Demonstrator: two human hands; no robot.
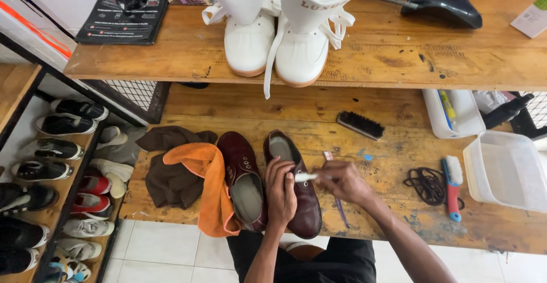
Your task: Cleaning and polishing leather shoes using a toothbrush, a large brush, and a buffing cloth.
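Two dark red leather shoes lie side by side on the wooden bench. My left hand (280, 194) rests on the right-hand shoe (305, 203), gripping its upper. My right hand (342, 181) pinches a small white brush (306, 177) whose tip touches that shoe beside my left fingers. The other shoe (244, 174) lies to the left, half on an orange cloth (208, 186).
A brown cloth (168, 172) lies left of the orange one. A black brush (360, 125), black laces (426, 185), a red-handled brush (453, 189) and clear tubs (507, 169) sit to the right. White high-top boots (273, 38) stand on the upper shelf. A shoe rack (62, 186) is at left.
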